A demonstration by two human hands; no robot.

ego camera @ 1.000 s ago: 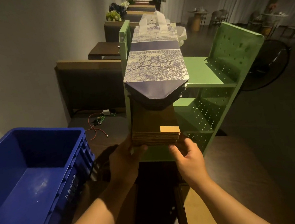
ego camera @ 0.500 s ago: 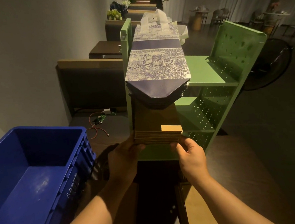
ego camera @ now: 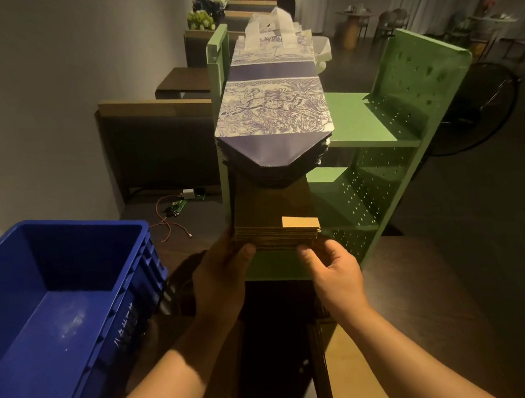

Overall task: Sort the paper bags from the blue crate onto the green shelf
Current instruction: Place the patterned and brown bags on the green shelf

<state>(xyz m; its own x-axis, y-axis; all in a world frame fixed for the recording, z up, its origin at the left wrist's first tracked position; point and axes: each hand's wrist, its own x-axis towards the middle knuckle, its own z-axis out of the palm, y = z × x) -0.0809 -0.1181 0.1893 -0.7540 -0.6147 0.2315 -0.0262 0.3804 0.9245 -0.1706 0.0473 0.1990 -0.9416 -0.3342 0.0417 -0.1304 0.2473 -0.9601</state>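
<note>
Hands (ego camera: 219, 277) and (ego camera: 334, 270) hold the flat brown paper bag stack (ego camera: 274, 217) at its near end, fingers curled on both corners, on the green metal shelf's (ego camera: 411, 83) lower level by its left edge. Uneven pushing could skew it under the overhanging blue-and-white printed paper bags (ego camera: 272, 106); the empty blue plastic crate (ego camera: 52, 288) sits left

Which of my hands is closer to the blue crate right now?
Left. Your left hand holds the brown bag stack's near-left corner, on the side toward the blue crate. Your right hand holds the stack's near-right corner, farther from it.
</note>
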